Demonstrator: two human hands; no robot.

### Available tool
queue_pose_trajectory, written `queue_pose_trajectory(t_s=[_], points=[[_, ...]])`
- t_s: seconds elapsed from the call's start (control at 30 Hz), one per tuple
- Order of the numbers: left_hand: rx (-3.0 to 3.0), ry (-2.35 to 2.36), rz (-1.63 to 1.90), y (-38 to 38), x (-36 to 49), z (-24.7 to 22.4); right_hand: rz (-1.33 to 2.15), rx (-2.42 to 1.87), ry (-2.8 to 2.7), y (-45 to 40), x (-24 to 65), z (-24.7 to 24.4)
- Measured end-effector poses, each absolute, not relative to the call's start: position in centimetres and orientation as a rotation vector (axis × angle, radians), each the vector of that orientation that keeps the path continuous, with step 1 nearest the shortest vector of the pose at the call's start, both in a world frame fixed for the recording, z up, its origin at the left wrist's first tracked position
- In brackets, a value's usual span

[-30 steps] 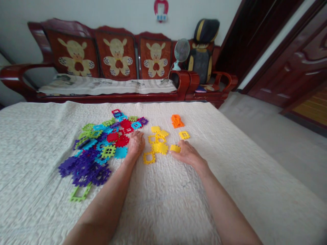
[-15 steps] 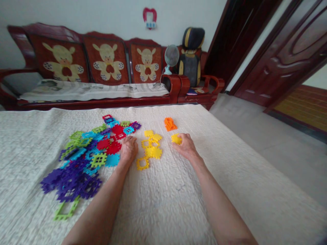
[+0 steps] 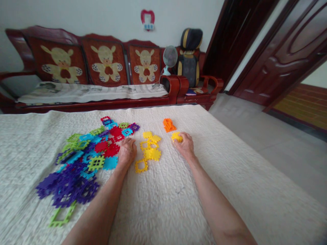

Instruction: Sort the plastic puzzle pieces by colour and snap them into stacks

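My right hand (image 3: 185, 147) is closed round a yellow building piece (image 3: 176, 136) with notched edges, low over the cloth. Just beyond it sits a small stack of orange pieces (image 3: 169, 125). My left hand (image 3: 127, 150) rests at the right edge of a mixed heap, beside the red pieces (image 3: 112, 149) and a light blue piece (image 3: 110, 163). Its fingers are curled inward, and whatever may be under them is hidden. Between my hands lies a loose group of yellow pieces (image 3: 152, 154), some solid and some like window frames.
Purple pieces (image 3: 68, 185) pile up at the near left, with a green frame (image 3: 62, 215) in front. A pale quilted cloth (image 3: 158, 211) covers the table. Past its far edge stand a wooden sofa (image 3: 102, 105), a small fan (image 3: 170, 57) and a massage-cushioned chair (image 3: 188, 68).
The view has shifted slightly, so the pieces appear a little lower and further left. Both hands keep nearly the same pose, the right one still gripping the yellow piece.
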State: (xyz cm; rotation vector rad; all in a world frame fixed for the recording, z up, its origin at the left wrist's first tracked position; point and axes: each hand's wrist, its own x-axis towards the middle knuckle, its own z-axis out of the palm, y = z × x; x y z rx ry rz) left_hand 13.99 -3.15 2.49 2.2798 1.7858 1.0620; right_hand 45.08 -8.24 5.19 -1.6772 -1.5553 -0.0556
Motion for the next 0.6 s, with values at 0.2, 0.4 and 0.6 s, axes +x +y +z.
queue_pose_trajectory(t_s=[0.2,0.4,0.6], points=[[2.264,1.792,1.071,-3.2,14.0,2.3,-0.051,-1.722,-1.562,-8.4,45.1,5.0],[2.258,1.776,1.078,-3.4,14.0,2.6,-0.105,-1.679,-1.571,-9.1,44.0,6.2],[2.257,1.768,1.055,-3.5,14.2,3.2,0.117,-1.365,-1.949,-9.6,40.2,5.7]])
